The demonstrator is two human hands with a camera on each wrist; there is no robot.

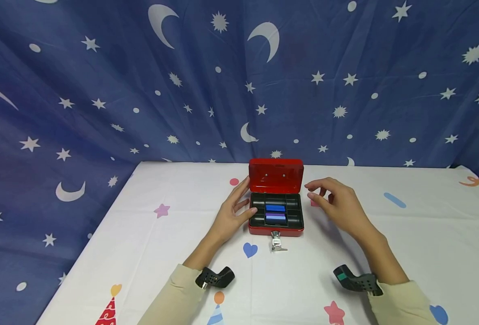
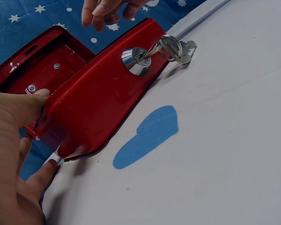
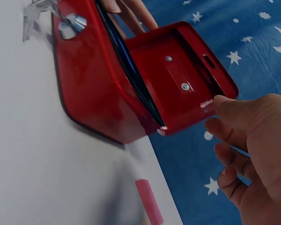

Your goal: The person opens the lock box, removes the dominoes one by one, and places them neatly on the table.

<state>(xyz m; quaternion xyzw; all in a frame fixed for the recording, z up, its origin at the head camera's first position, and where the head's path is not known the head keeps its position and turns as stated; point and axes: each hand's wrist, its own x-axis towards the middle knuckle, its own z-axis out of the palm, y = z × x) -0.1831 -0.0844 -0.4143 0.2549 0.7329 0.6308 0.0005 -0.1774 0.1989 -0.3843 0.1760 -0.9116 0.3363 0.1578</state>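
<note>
A red cash box [image 1: 277, 231] stands on the table with its lid [image 1: 276, 175] raised. In its black tray [image 1: 293, 203], the middle compartments hold a blue item [image 1: 275, 208] and a purple and light-blue item [image 1: 275, 216]; their kind is unclear. Keys [image 2: 180, 50] on a ring hang from the front lock [image 2: 136, 61]. My left hand [image 1: 231, 216] grips the box's left side, thumb over the rim and fingers along the outer wall. Beside the lid's right edge hovers my right hand [image 1: 337, 201], fingers loosely bent, holding nothing; a small gap shows in the head view.
A white cloth with printed shapes covers the table [image 1: 207, 189], including a blue heart [image 1: 250, 249] in front of the box. Behind the table hangs a blue curtain [image 1: 207, 90] with moons and stars. Each wrist wears a black camera band [image 1: 359, 282].
</note>
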